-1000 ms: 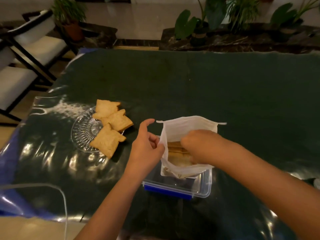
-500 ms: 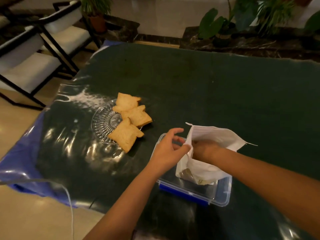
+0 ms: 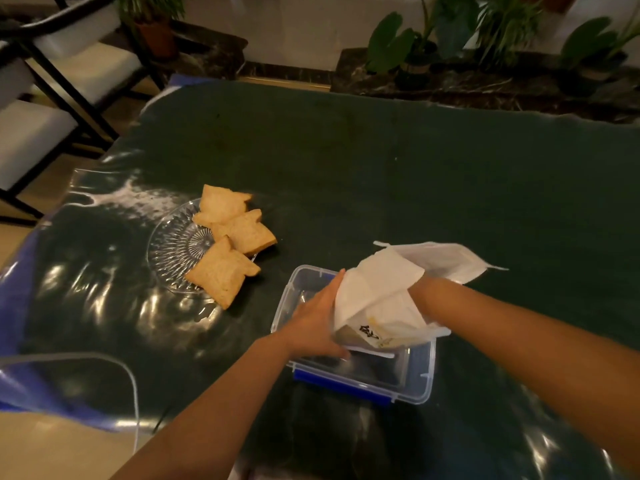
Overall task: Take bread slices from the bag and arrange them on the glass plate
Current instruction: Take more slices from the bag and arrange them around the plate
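Note:
Three bread slices (image 3: 232, 237) lie overlapping along the right side of the glass plate (image 3: 173, 251), left of centre on the table. The white bread bag (image 3: 377, 292) sits tilted in a clear plastic container (image 3: 415, 386) with a blue latch. My left hand (image 3: 317, 322) lies along the bag's left side, fingers stretched up and thumb under its lower edge, holding it. My right hand (image 3: 420, 289) is pushed inside the bag up to the wrist, so its fingers are hidden. A little bread shows through the bag's bottom.
A dark green cloth under clear plastic sheeting covers the table (image 3: 415, 174). White-cushioned chairs (image 3: 52, 109) stand off the left edge. Potted plants (image 3: 415, 46) line a ledge behind the far edge. A thin clear cable (image 3: 131, 382) loops at the near left corner.
My left hand went from pinching the bag's rim to lying flat along its side. My right hand sank deeper into the bag, which tipped over it. The view shifted, so everything sits further right.

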Tool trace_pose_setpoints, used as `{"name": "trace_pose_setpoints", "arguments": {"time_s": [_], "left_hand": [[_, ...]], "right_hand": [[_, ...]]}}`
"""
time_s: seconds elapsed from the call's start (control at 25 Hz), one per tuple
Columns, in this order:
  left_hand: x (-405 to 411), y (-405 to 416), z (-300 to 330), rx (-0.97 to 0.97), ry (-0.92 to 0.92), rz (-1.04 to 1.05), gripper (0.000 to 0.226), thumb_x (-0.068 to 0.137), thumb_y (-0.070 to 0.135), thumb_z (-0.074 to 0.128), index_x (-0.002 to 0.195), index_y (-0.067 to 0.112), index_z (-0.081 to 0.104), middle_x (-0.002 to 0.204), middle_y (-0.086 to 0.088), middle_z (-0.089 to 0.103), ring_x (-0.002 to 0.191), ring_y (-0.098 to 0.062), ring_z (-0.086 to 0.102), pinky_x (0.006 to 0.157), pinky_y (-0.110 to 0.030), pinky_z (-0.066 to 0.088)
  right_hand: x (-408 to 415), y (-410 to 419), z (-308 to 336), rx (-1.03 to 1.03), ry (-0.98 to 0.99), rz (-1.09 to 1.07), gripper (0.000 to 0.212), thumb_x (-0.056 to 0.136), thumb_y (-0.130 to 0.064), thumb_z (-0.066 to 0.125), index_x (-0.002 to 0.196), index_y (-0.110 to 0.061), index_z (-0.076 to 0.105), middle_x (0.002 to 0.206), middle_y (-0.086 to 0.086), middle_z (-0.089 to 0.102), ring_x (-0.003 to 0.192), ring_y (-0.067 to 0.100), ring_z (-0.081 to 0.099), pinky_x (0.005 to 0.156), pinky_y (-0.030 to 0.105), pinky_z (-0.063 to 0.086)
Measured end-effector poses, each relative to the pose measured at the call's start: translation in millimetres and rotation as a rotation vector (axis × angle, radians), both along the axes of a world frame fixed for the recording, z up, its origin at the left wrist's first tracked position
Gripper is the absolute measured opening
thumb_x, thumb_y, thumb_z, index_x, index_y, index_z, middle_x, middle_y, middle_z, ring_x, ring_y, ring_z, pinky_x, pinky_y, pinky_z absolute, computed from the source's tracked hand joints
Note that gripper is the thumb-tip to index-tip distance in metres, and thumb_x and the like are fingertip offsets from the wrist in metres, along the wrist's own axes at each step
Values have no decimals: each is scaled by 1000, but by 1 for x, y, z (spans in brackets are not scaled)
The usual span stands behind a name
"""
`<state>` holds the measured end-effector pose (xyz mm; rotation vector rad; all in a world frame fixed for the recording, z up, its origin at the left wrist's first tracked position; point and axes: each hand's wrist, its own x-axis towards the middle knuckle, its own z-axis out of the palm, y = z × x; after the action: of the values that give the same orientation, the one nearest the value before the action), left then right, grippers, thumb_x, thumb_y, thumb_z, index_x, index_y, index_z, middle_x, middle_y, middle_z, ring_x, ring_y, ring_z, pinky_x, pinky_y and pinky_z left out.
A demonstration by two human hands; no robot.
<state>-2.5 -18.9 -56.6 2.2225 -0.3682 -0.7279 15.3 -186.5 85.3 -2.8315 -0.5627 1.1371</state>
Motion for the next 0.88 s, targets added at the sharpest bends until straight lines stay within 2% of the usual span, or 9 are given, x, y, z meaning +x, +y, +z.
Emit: {"name": "trace_pose_setpoints", "arguments": {"time_s": [0.04, 0.08, 0.16, 0.24, 0.32, 0.4, 0.64, 0.76, 0.88], "left_hand": [[2, -4, -5, -29, -28, 60, 113, 58, 39, 81, 133, 57, -1, 148, 9, 28, 134, -14, 31, 108, -44, 34], [4, -8, -9, -67, -45, 120, 104, 58, 40, 82, 129, 58, 8, 143, 10, 36, 129, -12, 38, 104, -40, 37], [7, -11, -19, -140, -40, 186, 89, 58, 40, 81, 124, 55, 23, 133, 14, 46, 122, -10, 46, 99, -36, 42], [9, -13, -27, -168, -41, 218, 80, 60, 40, 80, 121, 52, 30, 123, 21, 48, 113, -4, 49, 95, -32, 44], [8, -15, -33, -177, -31, 252, 78, 61, 36, 81, 117, 55, 30, 112, 30, 47, 104, 1, 51, 90, -29, 45], [3, -14, -41, -186, 0, 252, 79, 59, 33, 81, 113, 59, 30, 109, 31, 48, 103, 2, 52, 88, -29, 48], [2, -17, -53, -128, 9, 198, 87, 57, 34, 83, 125, 43, 30, 119, 17, 49, 112, -10, 52, 93, -39, 49], [1, -19, -52, -104, -11, 198, 87, 59, 29, 83, 126, 39, 29, 121, 12, 51, 114, -15, 52, 92, -41, 50], [-1, -21, -52, -92, -19, 212, 88, 60, 27, 83, 128, 38, 27, 125, 6, 52, 115, -17, 52, 94, -43, 49]], "right_hand": [[6, -2, -2, 25, -70, -78, 23, 92, -14, 46, 69, -16, 44, 77, 9, 50, 85, 26, 48, 97, 37, 35], [11, -11, -8, 14, -94, -48, 24, 92, -18, 48, 68, -20, 42, 72, 3, 44, 83, 21, 45, 95, 37, 37], [18, -15, -7, 28, -92, -26, 16, 89, -24, 53, 75, -25, 46, 81, -1, 49, 83, 16, 47, 91, 37, 39], [19, -17, -11, 128, -111, -63, 6, 88, -28, 55, 93, -28, 52, 100, -1, 53, 90, 16, 47, 91, 37, 38], [22, -19, -12, 199, -148, -76, 20, 90, -31, 52, 108, -24, 56, 106, -1, 55, 94, 16, 48, 92, 37, 38], [22, -22, -13, 250, -182, -79, 23, 90, -37, 50, 108, -25, 58, 106, -2, 61, 96, 18, 56, 93, 38, 44], [30, -39, -1, 166, -203, 21, 56, 70, -43, 70, 118, -38, 40, 108, -11, 56, 94, 12, 55, 74, 28, 51], [33, -49, 9, 173, -245, -19, 52, 70, -35, 69, 115, -33, 44, 104, -5, 61, 88, 16, 58, 72, 36, 57], [31, -57, 32, 290, -270, -86, 39, 71, -30, 69, 105, -30, 49, 93, -6, 60, 80, 11, 58, 64, 28, 54]]}}
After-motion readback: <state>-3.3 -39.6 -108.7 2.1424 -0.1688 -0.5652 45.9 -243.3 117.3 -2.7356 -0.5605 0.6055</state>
